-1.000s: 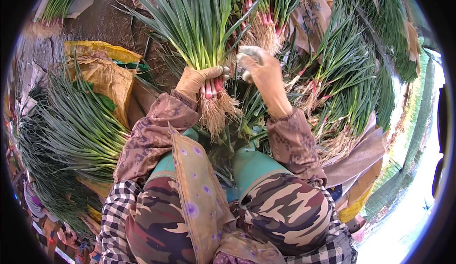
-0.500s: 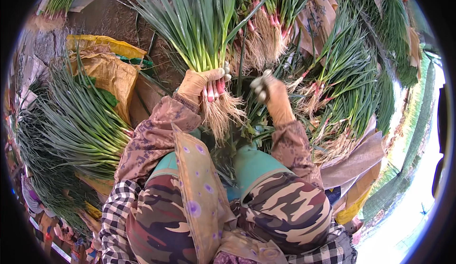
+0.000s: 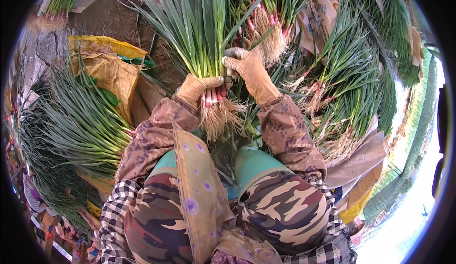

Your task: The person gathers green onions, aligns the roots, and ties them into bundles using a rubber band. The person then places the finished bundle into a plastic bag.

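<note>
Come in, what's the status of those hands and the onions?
Left hand wrapped around onion bunch, roots showing below. Right hand at bunch's right edge; grip unclear. Another bunch just beyond right hand.

A crumpled brown sack (image 3: pixel 319 12) at upper right bears dark marks (image 3: pixel 315 19) resembling print, creased and too indistinct to make out; no lettering, number, label or sign can be read.

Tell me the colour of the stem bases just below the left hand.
The stem bases are pinkish red and whitish, clearest in the head view.
</note>
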Available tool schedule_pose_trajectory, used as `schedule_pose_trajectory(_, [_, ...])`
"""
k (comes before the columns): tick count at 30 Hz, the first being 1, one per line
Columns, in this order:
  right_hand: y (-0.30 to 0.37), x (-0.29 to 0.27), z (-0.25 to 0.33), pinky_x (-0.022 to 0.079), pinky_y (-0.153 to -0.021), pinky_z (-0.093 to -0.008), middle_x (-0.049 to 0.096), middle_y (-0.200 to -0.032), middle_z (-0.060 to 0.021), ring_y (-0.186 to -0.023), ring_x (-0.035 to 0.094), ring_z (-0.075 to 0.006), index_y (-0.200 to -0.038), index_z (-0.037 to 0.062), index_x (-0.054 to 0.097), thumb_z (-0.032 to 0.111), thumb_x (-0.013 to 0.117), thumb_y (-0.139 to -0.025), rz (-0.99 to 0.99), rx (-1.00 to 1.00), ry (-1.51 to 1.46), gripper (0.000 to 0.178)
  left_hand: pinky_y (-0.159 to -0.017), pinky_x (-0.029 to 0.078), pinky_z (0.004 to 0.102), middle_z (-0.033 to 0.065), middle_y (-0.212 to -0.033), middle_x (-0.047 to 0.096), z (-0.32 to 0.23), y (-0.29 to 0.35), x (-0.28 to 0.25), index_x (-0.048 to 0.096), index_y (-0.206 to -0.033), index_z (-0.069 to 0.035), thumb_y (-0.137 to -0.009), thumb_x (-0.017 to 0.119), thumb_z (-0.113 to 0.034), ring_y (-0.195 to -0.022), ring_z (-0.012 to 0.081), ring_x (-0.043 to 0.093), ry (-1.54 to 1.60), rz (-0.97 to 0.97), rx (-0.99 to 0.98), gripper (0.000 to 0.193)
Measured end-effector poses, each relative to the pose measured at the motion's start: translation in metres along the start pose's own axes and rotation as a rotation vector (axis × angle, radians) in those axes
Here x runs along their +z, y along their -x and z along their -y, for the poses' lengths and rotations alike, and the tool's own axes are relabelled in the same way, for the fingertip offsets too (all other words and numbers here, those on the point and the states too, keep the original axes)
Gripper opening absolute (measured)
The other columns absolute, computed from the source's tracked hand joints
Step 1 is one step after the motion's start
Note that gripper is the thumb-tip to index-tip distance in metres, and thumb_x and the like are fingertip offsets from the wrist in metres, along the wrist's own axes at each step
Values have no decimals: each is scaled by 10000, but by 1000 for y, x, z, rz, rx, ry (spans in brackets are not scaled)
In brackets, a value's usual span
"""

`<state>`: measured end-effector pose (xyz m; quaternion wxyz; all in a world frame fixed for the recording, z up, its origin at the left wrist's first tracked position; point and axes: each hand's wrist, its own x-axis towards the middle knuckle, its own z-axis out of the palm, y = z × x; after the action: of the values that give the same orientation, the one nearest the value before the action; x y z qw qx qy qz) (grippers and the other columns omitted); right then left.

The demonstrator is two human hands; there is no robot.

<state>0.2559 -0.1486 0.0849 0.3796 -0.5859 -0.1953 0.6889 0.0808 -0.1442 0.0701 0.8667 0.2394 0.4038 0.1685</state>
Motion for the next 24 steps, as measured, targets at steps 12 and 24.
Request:
schedule_pose_trajectory(12, [15, 17, -13, 495, -529, -270, 624, -712, -67, -590, 589, -142, -873, 17, 598, 82, 648, -833, -246, -221, 487, 92, -341, 423, 242, 154, -625, 640, 2, 1, 2, 627, -795, 33, -822, 686, -150, -443, 184, 589, 51, 14, 4, 194])
schedule_pose_trajectory(24, [83, -102, -76, 478, -687, -402, 645, -801, -197, -744, 625, -337, -881, 28, 609, 225, 687, -760, -438, 91, 1003, 244, -553, 512, 257, 105, -805, 663, 5, -2, -16, 590, -1028, 4, -784, 710, -136, -647, 166, 635, 52, 3, -28, 306])
